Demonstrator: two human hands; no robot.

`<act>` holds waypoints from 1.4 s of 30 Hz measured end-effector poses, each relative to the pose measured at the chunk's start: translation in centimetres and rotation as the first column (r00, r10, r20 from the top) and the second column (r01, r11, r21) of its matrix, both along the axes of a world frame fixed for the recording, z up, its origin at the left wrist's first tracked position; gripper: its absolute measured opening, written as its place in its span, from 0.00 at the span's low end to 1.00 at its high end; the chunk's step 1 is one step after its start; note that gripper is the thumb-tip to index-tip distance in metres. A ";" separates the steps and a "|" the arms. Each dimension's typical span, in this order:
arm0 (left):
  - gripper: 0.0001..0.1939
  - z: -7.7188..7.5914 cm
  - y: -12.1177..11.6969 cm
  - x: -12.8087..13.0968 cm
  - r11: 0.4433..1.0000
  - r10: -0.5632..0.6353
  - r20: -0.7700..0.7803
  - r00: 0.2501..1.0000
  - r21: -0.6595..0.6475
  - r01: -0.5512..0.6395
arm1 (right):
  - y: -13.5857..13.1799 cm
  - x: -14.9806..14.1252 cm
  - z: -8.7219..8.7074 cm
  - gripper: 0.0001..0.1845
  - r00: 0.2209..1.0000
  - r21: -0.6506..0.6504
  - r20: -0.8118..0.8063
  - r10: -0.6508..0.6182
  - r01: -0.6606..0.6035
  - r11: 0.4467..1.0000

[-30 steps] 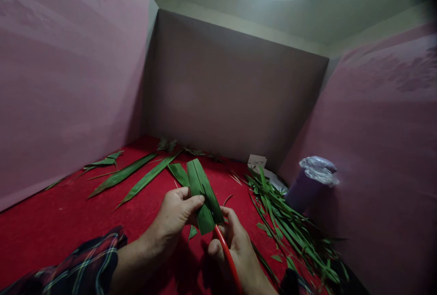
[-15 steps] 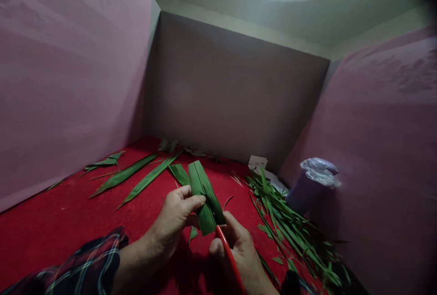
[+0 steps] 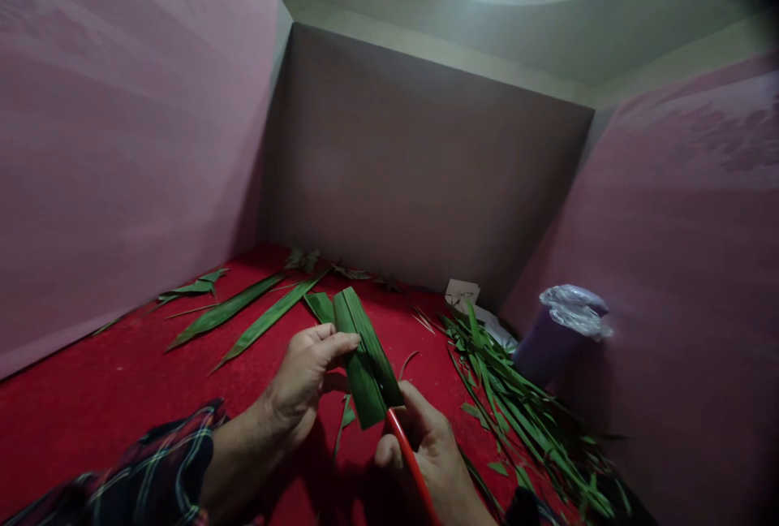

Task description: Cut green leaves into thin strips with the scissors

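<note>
My left hand (image 3: 304,380) pinches a folded green leaf strip (image 3: 363,355) between thumb and fingers, above a red cloth floor (image 3: 91,412). My right hand (image 3: 426,449) is closed around a red-handled tool (image 3: 409,461) whose tip meets the lower end of the strip. A thin sliver of leaf hangs below the strip. What kind of tool it is I cannot make out.
Long green leaves (image 3: 256,319) lie on the red cloth to the left and behind. A heap of cut leaves (image 3: 517,404) is at the right, beside a purple bin with a plastic liner (image 3: 557,331). Pink and grey walls enclose the space. White paper (image 3: 461,292) lies in the corner.
My left hand has shifted a little up the strip and the strip has tilted slightly. A thin sliver now hangs below it. The right hand stays at the strip's lower end.
</note>
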State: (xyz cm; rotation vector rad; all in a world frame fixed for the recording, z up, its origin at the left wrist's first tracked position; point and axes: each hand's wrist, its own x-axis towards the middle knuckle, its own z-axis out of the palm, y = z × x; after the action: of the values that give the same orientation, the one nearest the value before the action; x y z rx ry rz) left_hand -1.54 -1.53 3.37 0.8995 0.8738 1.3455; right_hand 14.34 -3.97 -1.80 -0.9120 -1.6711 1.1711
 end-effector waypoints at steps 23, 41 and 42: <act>0.10 -0.6 0.5 0.0 0.996 0.089 -0.096 0.991 0.023 -0.087 | -0.2 -0.3 0.4 0.22 0.996 0.018 0.073 -0.055 0.054 0.998; 0.10 -0.7 0.3 0.0 0.986 0.154 -0.162 0.975 0.093 -0.140 | 0.0 -0.1 0.2 0.29 0.992 0.086 0.104 -0.070 0.061 0.994; 0.10 -0.7 0.4 0.0 0.986 0.151 -0.160 0.975 0.094 -0.138 | 0.1 -0.1 0.1 0.29 0.993 0.089 0.102 -0.067 0.058 0.994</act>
State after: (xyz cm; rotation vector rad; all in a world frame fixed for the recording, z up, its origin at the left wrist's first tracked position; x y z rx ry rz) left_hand -1.54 -1.17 2.70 1.0404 1.0355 1.4552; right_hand 14.28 -3.88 -1.67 -0.9792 -1.7498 1.0174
